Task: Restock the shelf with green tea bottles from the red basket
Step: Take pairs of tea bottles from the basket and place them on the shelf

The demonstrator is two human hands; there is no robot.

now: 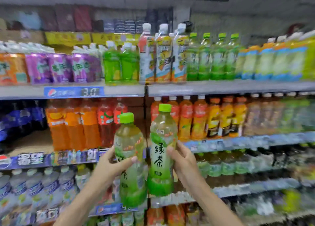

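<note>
Green-capped and full, two tea bottles stood upright at lower centre of the frame, one in each hand. The left hand [114, 164] curled round the middle of the left bottle [129, 140], thumb across its label. The right hand [185, 161] gripped the right bottle [162, 150] at its waist. The bottles were close together, perhaps touching low down. Being thin clear plastic and filled, they would likely feel fairly heavy, yield a little to a squeeze and have slick labels, so a mid-body hold suited them. Matching green tea bottles [211, 60] lined the upper shelf [221, 87] at upper right. No red basket was in view.
</note>
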